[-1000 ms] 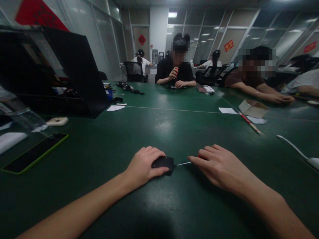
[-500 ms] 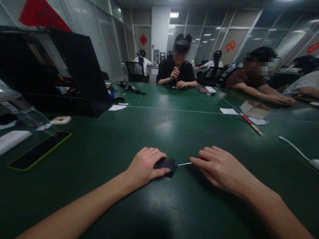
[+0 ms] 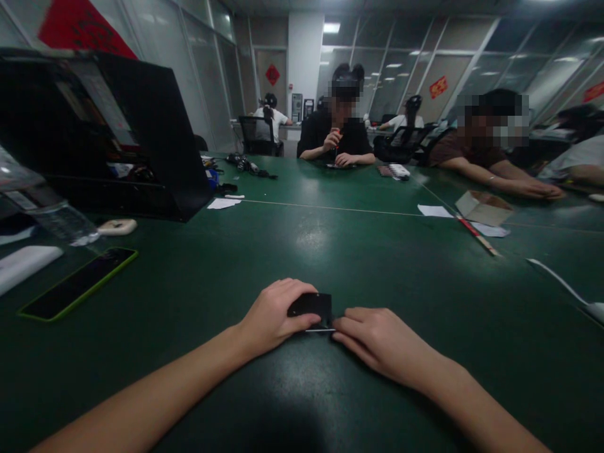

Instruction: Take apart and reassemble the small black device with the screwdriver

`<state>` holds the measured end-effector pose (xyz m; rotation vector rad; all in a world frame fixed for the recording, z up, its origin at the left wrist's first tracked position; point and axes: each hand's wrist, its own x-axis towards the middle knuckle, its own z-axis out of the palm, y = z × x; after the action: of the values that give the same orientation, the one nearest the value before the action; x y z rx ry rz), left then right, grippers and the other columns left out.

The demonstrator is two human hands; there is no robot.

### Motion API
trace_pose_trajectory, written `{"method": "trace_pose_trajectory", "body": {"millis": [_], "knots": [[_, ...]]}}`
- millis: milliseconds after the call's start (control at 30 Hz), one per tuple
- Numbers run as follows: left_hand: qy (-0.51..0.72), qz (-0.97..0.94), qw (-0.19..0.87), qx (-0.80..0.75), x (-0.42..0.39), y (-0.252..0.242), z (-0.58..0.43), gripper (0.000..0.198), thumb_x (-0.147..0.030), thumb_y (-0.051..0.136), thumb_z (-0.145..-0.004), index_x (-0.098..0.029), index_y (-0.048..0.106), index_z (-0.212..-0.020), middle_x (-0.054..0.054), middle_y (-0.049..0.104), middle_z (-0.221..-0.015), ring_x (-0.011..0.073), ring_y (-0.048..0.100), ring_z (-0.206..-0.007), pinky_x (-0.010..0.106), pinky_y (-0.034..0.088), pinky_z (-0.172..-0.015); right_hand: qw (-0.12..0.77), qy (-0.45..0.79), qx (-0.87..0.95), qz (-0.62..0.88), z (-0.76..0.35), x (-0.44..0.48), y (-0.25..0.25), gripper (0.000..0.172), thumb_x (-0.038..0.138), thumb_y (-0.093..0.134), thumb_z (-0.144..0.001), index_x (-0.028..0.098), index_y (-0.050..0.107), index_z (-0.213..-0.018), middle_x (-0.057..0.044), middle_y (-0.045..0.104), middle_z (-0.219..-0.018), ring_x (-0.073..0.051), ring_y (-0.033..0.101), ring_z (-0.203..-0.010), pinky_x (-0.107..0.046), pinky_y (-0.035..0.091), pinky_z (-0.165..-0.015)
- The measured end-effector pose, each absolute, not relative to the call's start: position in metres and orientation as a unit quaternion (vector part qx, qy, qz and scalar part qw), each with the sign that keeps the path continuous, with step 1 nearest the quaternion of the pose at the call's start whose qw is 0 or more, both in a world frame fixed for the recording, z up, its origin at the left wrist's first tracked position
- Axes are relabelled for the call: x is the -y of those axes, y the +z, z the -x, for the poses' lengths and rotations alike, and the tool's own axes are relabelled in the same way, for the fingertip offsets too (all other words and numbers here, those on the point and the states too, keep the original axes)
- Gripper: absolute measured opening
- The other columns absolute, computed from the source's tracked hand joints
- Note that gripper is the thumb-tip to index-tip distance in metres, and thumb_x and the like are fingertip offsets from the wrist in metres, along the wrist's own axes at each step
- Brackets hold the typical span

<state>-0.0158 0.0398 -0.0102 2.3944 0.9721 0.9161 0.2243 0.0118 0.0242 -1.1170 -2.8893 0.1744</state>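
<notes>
My left hand (image 3: 274, 313) is curled over a small flat black device (image 3: 312, 306) and pins it to the green table (image 3: 330, 251). My right hand (image 3: 377, 343) lies just right of the device with its fingers pressed together at the device's near right corner. A short bright metal sliver (image 3: 319, 329) shows between the fingertips and the device; whatever the right hand grips is hidden under the fingers.
A phone in a green case (image 3: 78, 283), a water bottle (image 3: 51, 217) and an open black laptop (image 3: 117, 132) are at the left. A cardboard box (image 3: 482, 206), papers and a red stick (image 3: 474, 234) lie at the right. Other people sit across the table.
My right hand has slid left and toward me, up against the black device. The thin metal shaft that stuck out between hand and device is now almost covered. My left hand stayed put.
</notes>
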Motion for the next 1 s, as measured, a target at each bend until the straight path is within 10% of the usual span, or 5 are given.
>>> {"method": "trace_pose_trajectory", "body": {"millis": [467, 1000], "knots": [[0.331, -0.864, 0.233, -0.300, -0.038, -0.007, 0.015, 0.039, -0.044, 0.065, -0.087, -0.015, 0.061, -0.113, 0.009, 0.068, -0.108, 0.0223, 0.060, -0.100, 0.035, 0.045, -0.090, 0.069, -0.134, 0.923, 0.355, -0.243, -0.027, 0.024, 0.025, 0.029, 0.049, -0.099, 0.018, 0.063, -0.117, -0.005, 0.064, -0.082, -0.019, 0.062, -0.069, -0.030, 0.046, -0.060], [0.301, -0.867, 0.309, -0.249, -0.054, -0.007, 0.035, 0.054, -0.047, 0.081, -0.069, -0.016, 0.068, -0.112, 0.008, 0.073, -0.103, 0.0207, 0.068, -0.093, 0.029, 0.050, -0.083, 0.106, -0.052, 0.938, 0.327, -0.230, -0.015, 0.017, 0.037, 0.011, 0.041, -0.096, 0.014, 0.052, -0.131, -0.009, 0.068, -0.097, -0.021, 0.065, -0.077, -0.031, 0.051, -0.061]]}}
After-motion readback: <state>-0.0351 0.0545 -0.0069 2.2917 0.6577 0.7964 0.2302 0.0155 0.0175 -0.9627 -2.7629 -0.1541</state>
